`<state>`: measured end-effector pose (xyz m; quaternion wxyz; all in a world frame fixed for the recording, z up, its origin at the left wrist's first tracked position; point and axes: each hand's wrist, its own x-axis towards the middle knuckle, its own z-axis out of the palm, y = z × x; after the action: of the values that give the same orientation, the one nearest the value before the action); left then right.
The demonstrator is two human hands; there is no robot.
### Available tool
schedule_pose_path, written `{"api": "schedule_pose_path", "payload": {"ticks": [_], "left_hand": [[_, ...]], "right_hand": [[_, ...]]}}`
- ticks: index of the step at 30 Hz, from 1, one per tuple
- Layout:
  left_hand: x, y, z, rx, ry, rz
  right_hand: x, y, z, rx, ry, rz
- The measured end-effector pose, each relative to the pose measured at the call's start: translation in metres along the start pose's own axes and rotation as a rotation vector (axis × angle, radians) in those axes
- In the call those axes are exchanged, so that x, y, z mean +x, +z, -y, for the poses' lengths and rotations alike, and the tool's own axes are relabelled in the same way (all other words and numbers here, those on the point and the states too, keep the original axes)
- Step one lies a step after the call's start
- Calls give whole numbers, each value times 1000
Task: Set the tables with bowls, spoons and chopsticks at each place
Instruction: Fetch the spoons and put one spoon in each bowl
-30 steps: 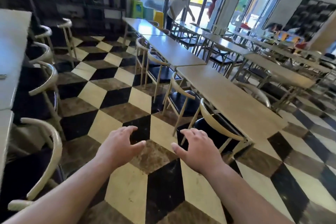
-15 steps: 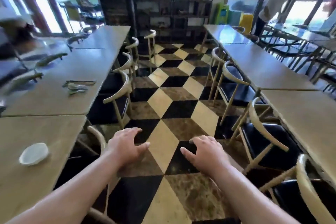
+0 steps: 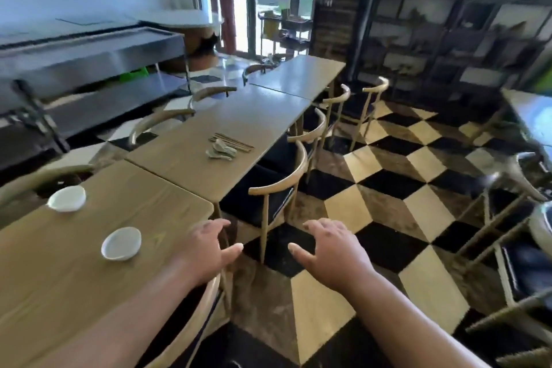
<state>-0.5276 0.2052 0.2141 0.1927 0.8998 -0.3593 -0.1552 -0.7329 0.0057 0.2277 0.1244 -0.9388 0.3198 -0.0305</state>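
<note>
Two white bowls sit on the near wooden table (image 3: 74,272): one bowl (image 3: 121,243) close to my left hand, the other bowl (image 3: 67,198) further left. On the adjoining table (image 3: 185,155) lie a few pale spoons (image 3: 221,150) beside a bundle of chopsticks (image 3: 234,140). My left hand (image 3: 209,251) hovers empty, fingers spread, over the near table's right corner and a chair back. My right hand (image 3: 331,251) is empty too, fingers apart, above the checkered floor.
Wooden chairs with black seats (image 3: 277,188) line the right side of the table row. A steel counter (image 3: 89,63) stands to the left, dark shelving (image 3: 448,24) at the back. The checkered aisle (image 3: 388,188) runs to the right, with more chairs (image 3: 507,218) at the far right.
My view has swung left across the room, from the right-hand tables to the left row with bowls, spoons and chopsticks. Both hands stay out in front, empty.
</note>
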Motion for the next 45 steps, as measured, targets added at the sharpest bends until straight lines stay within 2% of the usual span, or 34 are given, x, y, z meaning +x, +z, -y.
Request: {"api": "schedule_pose_path", "payload": {"ticks": [3,7,14,23,29,35,41,45], "left_hand": [[65,-3,21,-54,-51,-34],[148,-7,48,-108,-137,7],[279,-50,58,-134,-171,-40],[411,-54,73,-149,-329,-76],[514,-29,78,-162,-551,-63],[590,-10,80,-209,-733,-18],[643,36,118,-285,-925,-14],[679,81,156,-530,-1168,-67]], "right_hand": [[74,8,7,-27,-46,24],[168,12,17,-79,-72,110],[321,-11,33,-9,-123,104],[502,35,42,4,-266,220],[652,86,35,7,-418,361],[756,127,43,-33,-527,526],[805,202,67,14,-529,661],[819,263,88,-1,-473,658]]}}
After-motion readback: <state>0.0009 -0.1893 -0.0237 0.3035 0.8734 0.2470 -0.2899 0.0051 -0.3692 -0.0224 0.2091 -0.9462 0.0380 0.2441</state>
